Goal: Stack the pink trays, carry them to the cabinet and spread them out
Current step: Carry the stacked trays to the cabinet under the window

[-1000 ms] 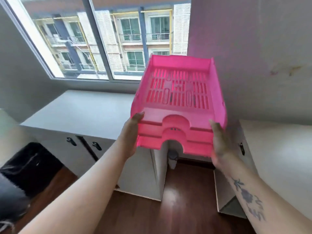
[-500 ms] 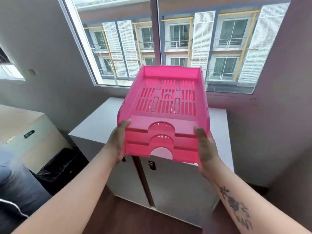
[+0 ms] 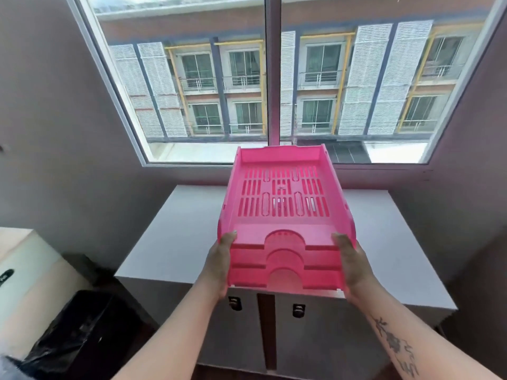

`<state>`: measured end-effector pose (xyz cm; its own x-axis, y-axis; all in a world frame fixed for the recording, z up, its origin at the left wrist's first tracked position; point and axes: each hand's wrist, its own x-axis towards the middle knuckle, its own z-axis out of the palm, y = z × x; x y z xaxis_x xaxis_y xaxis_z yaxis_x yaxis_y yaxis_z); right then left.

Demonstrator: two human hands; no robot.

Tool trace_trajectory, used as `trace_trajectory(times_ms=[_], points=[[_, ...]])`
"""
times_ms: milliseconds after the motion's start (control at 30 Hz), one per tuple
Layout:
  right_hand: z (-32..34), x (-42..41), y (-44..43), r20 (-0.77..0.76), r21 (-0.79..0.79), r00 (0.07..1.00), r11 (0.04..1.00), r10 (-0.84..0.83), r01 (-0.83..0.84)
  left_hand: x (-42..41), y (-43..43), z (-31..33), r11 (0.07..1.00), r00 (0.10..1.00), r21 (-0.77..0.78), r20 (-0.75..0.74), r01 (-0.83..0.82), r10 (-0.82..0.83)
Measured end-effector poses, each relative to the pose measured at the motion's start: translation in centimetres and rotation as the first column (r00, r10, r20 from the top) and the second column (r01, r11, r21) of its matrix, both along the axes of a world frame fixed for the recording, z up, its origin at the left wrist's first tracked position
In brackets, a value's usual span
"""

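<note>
I hold a stack of three nested pink trays with slotted bottoms and arched front cut-outs, tilted slightly up at the far end. My left hand grips the stack's near left corner and my right hand grips the near right corner. The stack hovers above the white top of the two-door cabinet that stands under the window, centred in front of me.
The cabinet has two dark door handles below the stack. A bin with a black liner stands on the floor at left, beside a pale unit. Dark walls flank the cabinet; a large window is behind it.
My view has swung left and closer, so the cabinet under the window now sits straight ahead. The tray stack has come lower over the cabinet top, still held by both hands.
</note>
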<state>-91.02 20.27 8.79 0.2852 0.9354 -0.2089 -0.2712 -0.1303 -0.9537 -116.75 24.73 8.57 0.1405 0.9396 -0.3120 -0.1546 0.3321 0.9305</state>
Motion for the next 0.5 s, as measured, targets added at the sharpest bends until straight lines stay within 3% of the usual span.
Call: trace_trajectory(times_ms=[300, 400, 500], points=[[-0.8, -1.8, -0.5, 0.07, -0.049, 0.996, 0.997, -0.053, 0.056, -0.8, 1.4, -1.1, 0.996, 0.996, -0.058, -0.058, 0.066, -0.069], [0.1, -1.5, -0.7, 0.116, -0.047, 0.993, 0.999, -0.005, 0.01, -1.0, 1.2, -0.3, 0.997, 0.985, 0.014, -0.159, 0.075, -0.071], [2.1, 0.0, -0.2, 0.221, -0.011, 0.975, 1.0, 0.01, -0.007, -1.1, 1.5, 1.5, 0.984, 0.953, 0.178, -0.291, -0.031, 0.082]])
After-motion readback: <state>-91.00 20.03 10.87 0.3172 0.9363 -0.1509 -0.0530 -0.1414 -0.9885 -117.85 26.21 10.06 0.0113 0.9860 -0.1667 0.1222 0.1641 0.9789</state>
